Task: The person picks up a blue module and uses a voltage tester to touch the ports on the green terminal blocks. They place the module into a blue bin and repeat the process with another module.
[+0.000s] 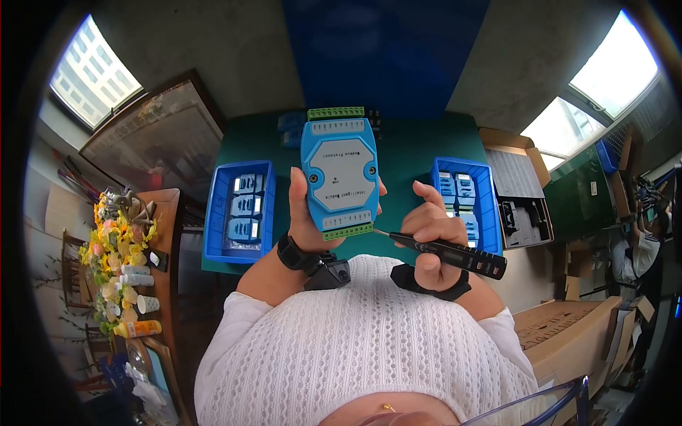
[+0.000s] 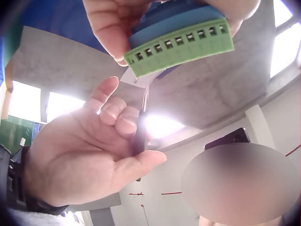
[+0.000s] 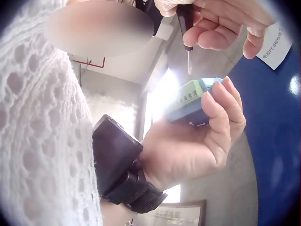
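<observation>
Head view shows one blue module [image 1: 341, 170] gripped upright in the left hand [image 1: 304, 221], fingers wrapped behind it, label facing the wearer. It carries two green strips [image 1: 348, 232], one at each end. The right hand [image 1: 435, 226] grips one screwdriver [image 1: 462, 257], its tip just beside the lower strip; the right wrist view shows a small gap there.

Two blue bins flank the grip: the one to its left [image 1: 213, 213] holds three small units [image 1: 245, 206] in a column; the one to its right [image 1: 491, 213] shows at least three, the full count partly hidden by the hand.

Between held module and right bin's near wall lies open room. Beneath the grip spreads a green table [image 1: 405, 153]; beyond it stands a blue panel [image 1: 383, 57]. Bright windows [image 1: 614, 64] light both sides.
</observation>
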{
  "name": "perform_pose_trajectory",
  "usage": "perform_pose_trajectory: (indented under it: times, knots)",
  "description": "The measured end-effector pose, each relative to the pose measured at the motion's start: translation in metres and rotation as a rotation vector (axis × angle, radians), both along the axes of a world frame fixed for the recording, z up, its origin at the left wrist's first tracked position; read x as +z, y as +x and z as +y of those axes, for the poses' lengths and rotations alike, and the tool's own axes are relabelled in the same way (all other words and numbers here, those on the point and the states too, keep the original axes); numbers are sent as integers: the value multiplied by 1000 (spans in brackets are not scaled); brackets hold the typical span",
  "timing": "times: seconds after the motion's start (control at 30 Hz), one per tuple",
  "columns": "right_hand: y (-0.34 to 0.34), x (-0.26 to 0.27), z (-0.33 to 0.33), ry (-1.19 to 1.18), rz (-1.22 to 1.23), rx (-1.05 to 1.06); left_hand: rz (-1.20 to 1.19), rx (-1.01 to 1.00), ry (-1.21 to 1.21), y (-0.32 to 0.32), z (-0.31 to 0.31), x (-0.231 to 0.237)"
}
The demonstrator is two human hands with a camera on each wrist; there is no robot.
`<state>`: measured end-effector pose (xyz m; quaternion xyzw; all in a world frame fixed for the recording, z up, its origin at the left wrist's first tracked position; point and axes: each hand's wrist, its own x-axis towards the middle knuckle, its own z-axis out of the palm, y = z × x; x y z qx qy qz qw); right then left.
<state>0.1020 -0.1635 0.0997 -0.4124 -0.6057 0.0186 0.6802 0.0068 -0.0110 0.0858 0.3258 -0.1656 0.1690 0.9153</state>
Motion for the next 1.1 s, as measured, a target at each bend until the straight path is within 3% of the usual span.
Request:
perform_pose_trajectory:
  times: [0.1, 0.3, 1.1]
  knots:
    - [0, 0, 0, -4, 0, -4, 101, 125, 7, -1, -6, 3]
    - [0, 3, -1, -36, -40, -23, -6, -8, 12, -1, -2, 1]
    - [-4, 3, 0, -21, -40, -20, 48, 11, 58, -2, 1, -8]
